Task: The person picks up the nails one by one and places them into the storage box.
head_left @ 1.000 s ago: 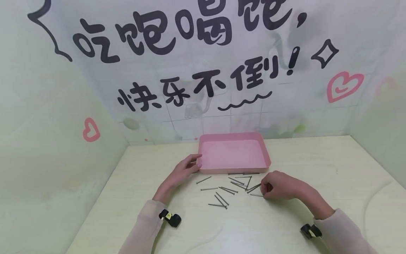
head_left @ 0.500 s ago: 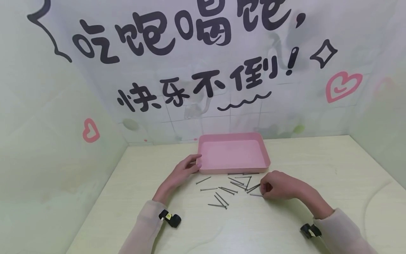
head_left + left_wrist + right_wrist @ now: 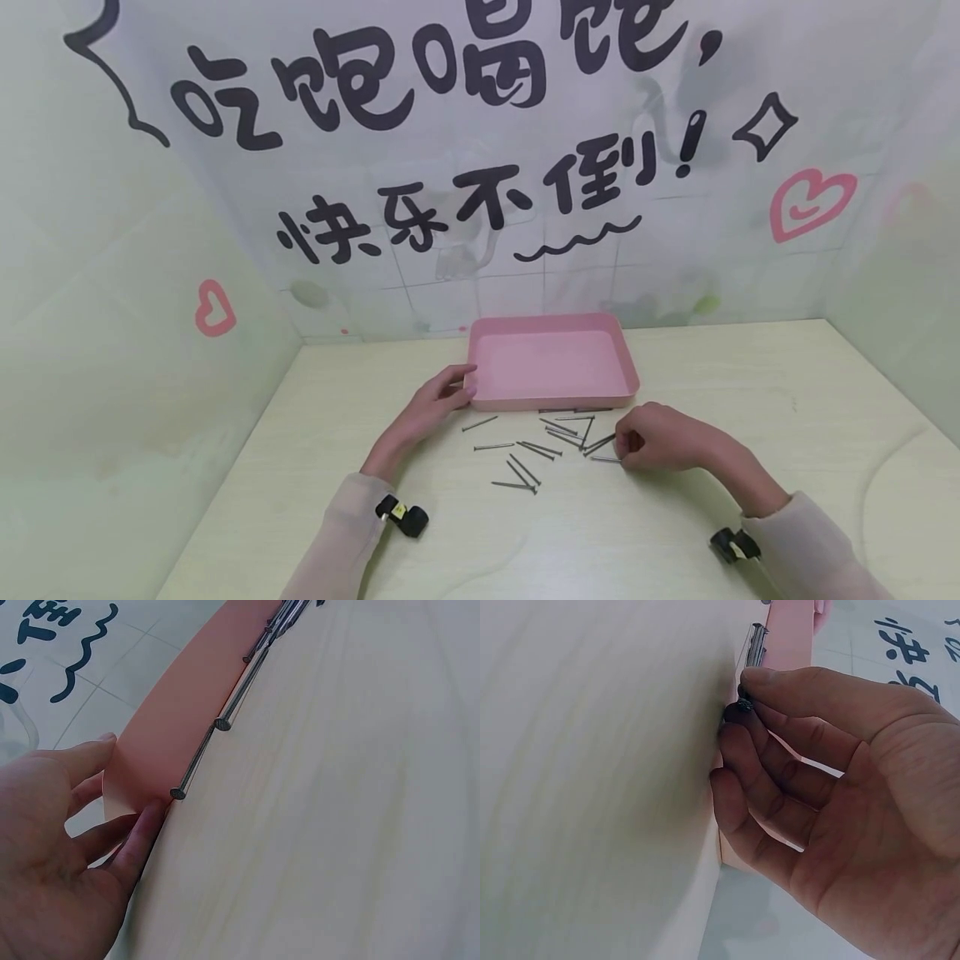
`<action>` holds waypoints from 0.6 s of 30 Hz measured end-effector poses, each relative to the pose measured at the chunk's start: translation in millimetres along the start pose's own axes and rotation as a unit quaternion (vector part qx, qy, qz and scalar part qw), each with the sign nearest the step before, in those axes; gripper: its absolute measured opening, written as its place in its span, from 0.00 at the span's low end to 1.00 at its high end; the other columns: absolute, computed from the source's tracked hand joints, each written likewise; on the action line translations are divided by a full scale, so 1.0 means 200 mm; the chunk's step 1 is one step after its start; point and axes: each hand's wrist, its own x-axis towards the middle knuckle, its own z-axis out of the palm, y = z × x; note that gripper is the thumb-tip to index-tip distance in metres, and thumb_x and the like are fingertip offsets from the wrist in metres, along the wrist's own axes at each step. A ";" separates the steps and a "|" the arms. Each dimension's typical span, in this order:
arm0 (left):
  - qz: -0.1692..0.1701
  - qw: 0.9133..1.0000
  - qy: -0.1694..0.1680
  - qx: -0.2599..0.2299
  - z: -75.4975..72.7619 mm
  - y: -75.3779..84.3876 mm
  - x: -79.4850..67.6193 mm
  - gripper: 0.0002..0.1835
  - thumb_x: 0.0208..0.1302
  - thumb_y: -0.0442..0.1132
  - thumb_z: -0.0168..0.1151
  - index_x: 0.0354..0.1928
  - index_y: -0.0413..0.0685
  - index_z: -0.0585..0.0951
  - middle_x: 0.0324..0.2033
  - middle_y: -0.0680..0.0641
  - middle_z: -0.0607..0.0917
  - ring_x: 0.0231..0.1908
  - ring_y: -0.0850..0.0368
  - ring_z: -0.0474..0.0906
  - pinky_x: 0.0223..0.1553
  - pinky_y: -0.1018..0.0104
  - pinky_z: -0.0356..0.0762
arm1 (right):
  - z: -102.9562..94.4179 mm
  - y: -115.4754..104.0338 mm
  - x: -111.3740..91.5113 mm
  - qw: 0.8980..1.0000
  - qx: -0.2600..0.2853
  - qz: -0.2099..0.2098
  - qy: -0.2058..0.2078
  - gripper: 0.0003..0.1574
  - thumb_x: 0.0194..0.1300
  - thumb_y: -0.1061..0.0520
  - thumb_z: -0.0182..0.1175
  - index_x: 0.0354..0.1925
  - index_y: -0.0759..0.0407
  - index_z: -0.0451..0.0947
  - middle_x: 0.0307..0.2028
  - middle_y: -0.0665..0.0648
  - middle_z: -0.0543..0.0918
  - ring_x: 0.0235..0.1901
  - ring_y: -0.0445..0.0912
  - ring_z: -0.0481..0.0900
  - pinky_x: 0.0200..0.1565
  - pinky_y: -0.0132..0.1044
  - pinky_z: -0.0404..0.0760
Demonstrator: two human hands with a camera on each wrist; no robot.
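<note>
My left hand [image 3: 431,404] holds the front left corner of a shallow pink tray [image 3: 551,403]. In the left wrist view its thumb lies on the tray's front wall [image 3: 180,697], with a fingertip up at the rim. Several dark metal nails [image 3: 564,437] lie scattered on the table in front of the tray. At the right end of this scatter, my right hand [image 3: 667,437] is low over the table with curled fingers. The right wrist view shows thumb and index finger pinching a nail [image 3: 744,703] by its head end, partly hidden by the fingertips.
Behind the tray rises a back wall [image 3: 450,292] printed with large black characters, and side walls stand left and right. A pale wooden table [image 3: 570,542] carries everything. Two nails [image 3: 557,411] lie right along the tray's front wall. Black wrist cameras [image 3: 405,517] sit on both sleeves.
</note>
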 end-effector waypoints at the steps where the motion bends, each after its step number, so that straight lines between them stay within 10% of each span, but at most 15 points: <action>1: 0.000 1.000 0.000 0.000 0.00 0.00 0.00 0.30 0.76 0.52 0.60 0.75 0.58 0.69 0.73 0.42 0.73 0.67 0.45 0.77 0.74 0.43 0.69 | 0.00 0.00 0.00 1.000 -0.001 0.000 0.000 0.10 0.60 0.64 0.67 0.28 0.49 0.81 0.24 0.42 0.77 0.27 0.34 0.70 0.31 0.28 0.72; 18: 0.000 1.000 -0.001 -0.005 0.00 0.01 -0.01 0.29 0.76 0.51 0.60 0.75 0.58 0.70 0.73 0.42 0.73 0.68 0.44 0.76 0.74 0.43 0.68 | 0.00 0.01 0.00 1.000 -0.004 0.004 -0.002 0.10 0.61 0.64 0.68 0.28 0.50 0.81 0.24 0.42 0.77 0.27 0.34 0.70 0.31 0.28 0.72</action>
